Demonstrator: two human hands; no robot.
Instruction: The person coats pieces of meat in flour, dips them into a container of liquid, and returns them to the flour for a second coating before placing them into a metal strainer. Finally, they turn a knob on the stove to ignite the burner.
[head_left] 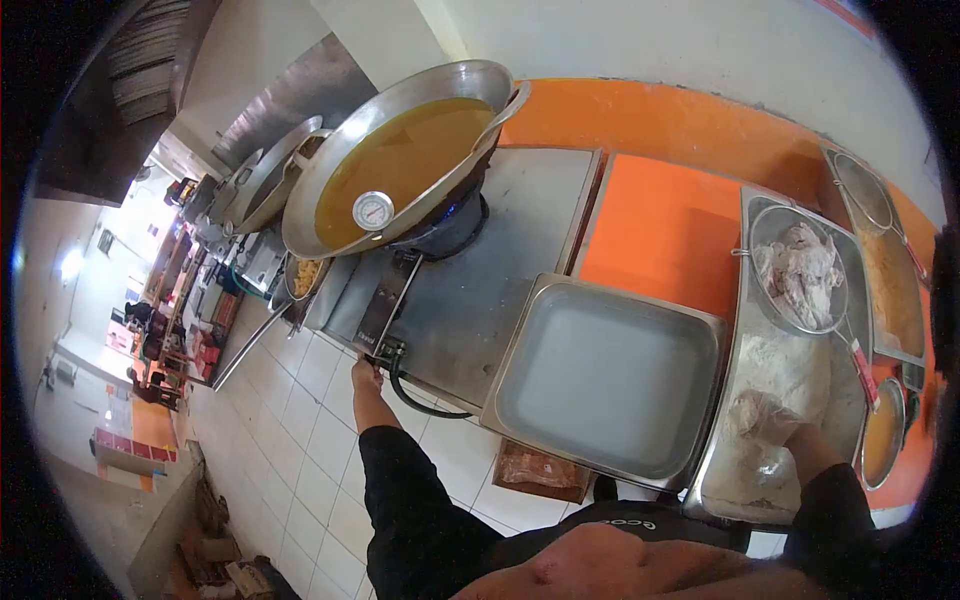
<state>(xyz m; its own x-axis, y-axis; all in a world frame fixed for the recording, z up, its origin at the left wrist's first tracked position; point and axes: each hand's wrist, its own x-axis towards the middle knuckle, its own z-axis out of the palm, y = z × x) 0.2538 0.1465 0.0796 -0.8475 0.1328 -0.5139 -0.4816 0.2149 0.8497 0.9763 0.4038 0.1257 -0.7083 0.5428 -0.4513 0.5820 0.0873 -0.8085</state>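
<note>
My left hand (368, 374) is closed around the gas valve (385, 352) at the front edge of the stove. Above that burner sits a large wok (340, 150) of golden oil, with a dial thermometer (373, 211) at its near rim. My right hand (768, 418), in what looks like a clear plastic glove, rests in white flour (785, 370) in a metal tray (735, 480). Flour coats its fingers, and I cannot make out how they are bent. Just beyond it, a strainer (848, 300) holds flour-coated pieces (798, 270).
Between my hands stands a rectangular pan (610, 375) of cloudy liquid. An orange counter (660, 235) lies behind it. At the far right are another tray (890, 290) and a bowl of yellow liquid (882, 440). More woks (270, 185) stand at left.
</note>
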